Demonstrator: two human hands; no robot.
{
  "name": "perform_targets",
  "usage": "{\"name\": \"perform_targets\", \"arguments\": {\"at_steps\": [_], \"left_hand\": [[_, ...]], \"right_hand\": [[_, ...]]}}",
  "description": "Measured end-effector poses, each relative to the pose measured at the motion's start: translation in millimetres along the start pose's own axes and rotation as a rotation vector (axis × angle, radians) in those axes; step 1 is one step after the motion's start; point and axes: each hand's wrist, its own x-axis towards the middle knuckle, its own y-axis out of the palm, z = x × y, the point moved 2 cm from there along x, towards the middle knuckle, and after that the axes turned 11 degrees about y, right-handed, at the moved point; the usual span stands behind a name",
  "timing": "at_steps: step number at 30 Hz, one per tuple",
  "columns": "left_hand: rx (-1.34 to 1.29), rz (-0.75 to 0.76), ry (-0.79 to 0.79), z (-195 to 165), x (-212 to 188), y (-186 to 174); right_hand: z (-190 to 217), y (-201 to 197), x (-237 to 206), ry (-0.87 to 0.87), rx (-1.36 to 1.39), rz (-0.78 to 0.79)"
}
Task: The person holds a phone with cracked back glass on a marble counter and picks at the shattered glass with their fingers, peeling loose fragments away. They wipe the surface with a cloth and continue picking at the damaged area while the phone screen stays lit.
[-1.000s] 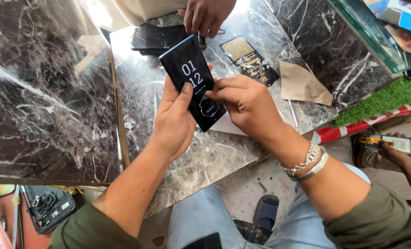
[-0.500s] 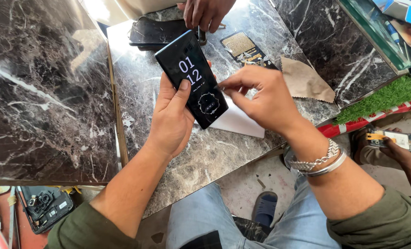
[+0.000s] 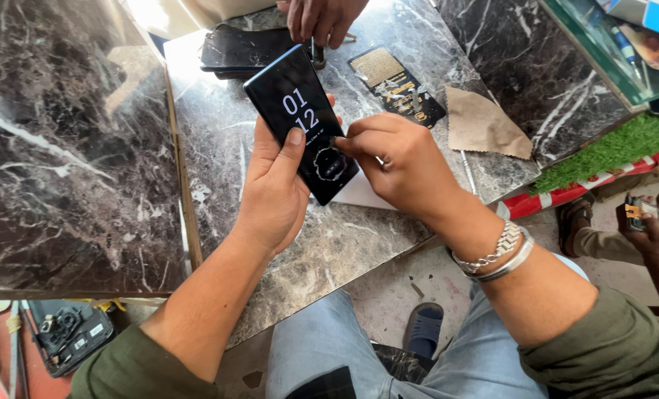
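Dark marble counter point(image 3: 86, 185) lies under the smartphone point(image 3: 300, 118), gripped in the left hand point(image 3: 274, 192), thumb on the lit screen. Since a second ago, the right hand point(image 3: 403, 166) has slid its pinched fingertips to the phone's right edge, near a tan cloth point(image 3: 485, 122).

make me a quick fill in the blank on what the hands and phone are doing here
1. The left hand holds a black ____ with a lit screen.
2. The right hand wears metal ____ at the wrist.
3. Beyond the phone, a tan ____ lies on the marble table.
4. The right hand's fingertips touch the phone's ____ edge.

Missing words: phone; bracelets; cloth; right
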Motion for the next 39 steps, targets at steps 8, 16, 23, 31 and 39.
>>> {"name": "perform_targets", "arguments": {"at_steps": [8,16,23,31,39], "left_hand": [[0.017,-0.016,0.038,4,1,1],[0.033,0.011,0.045,4,-2,1],[0.009,-0.011,0.026,0,0,1],[0.027,-0.006,0.007,-3,0,0],[0.032,0.009,0.024,-3,1,2]], "right_hand": [[0,8,-5,0.1,0.044,-0.044],[-2,8,-6,0.016,0.017,-0.061],[-2,3,-2,0.272,0.159,0.034],[5,1,-2,0.219,0.163,-0.008],[8,3,-4,0.244,0.143,-0.027]]}}
